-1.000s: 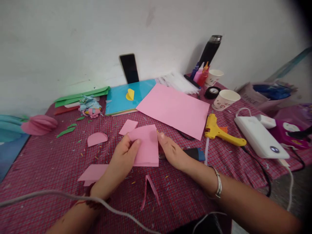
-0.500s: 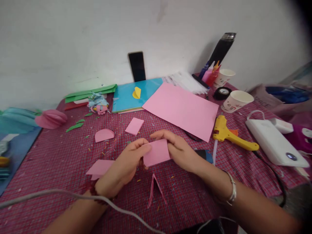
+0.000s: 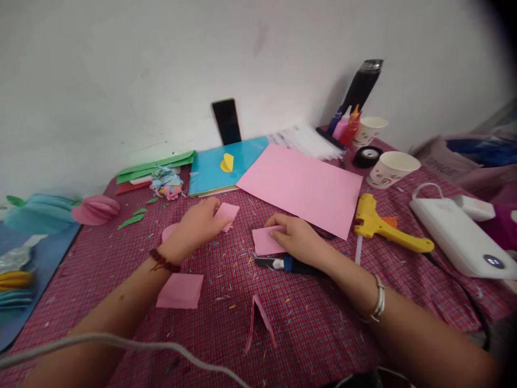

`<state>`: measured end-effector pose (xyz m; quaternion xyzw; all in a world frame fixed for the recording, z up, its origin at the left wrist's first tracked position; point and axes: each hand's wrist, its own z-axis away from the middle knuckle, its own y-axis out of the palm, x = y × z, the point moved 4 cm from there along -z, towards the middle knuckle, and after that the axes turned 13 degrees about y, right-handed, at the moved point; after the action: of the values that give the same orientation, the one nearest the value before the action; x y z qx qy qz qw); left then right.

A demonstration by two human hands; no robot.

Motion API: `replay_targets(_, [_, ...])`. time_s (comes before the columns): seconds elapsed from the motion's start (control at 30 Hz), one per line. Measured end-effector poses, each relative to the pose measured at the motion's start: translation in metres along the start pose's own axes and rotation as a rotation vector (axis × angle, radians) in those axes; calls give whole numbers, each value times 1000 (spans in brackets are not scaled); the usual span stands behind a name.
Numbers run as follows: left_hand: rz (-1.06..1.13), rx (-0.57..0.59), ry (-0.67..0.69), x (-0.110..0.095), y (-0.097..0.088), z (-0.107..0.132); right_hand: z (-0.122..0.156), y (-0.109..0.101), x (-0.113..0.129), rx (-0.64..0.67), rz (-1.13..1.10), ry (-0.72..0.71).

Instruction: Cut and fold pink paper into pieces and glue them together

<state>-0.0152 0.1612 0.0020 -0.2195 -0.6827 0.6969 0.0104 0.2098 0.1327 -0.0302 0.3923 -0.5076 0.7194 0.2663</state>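
My left hand (image 3: 202,222) reaches to a small folded pink paper (image 3: 228,213) near the table's middle and pinches its left edge. My right hand (image 3: 298,238) grips another small pink paper (image 3: 265,241) by its right side, thumb on top. Just below that hand lies a tool with a dark blade and blue-black handle (image 3: 287,263), partly hidden by my wrist. A pink square (image 3: 180,291) lies below my left forearm. A folded pink paper (image 3: 262,318) stands tent-like near the front. A rounded pink piece (image 3: 168,231) is partly covered by my left forearm.
A large pink sheet (image 3: 302,188) overlaps a blue folder (image 3: 216,175). At right are a yellow glue gun (image 3: 374,223), a paper cup (image 3: 392,171) and a white power bank (image 3: 456,234). A pale cable (image 3: 161,345) crosses in front. Paper scraps dot the cloth.
My hands have moved apart. The left let go of the pink paper and moved up to the folded piece. My right hand keeps the other paper, now lower over the table.
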Motion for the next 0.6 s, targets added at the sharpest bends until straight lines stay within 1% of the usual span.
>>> replay_targets(0.03, [-38, 27, 15, 1, 5, -3, 1, 0, 2, -39, 125, -50])
replay_targets(0.1, [-67, 34, 35, -3, 12, -6, 3, 2, 6, -118, 322, -128])
replay_targets(0.13, [-78, 27, 39, -4, 14, -5, 5, 3, 7, -150, 384, -149])
replay_targets(0.2, [-69, 10, 39, -5, 15, -3, 7, 3, 11, -189, 434, -164])
replay_targets(0.33, [37, -49, -11, 8, 13, -2, 12, 3, 16, -219, 394, -200])
replay_targets(0.47, [188, -164, -96, 21, 12, -1, 14, 3, 16, -214, 338, -257])
replay_targets(0.53, [275, -211, -111, 21, 10, 2, 14, 2, 16, -216, 298, -282])
replay_targets(0.6, [356, -247, -106, 15, 3, 8, 14, 1, 18, -233, 219, -295])
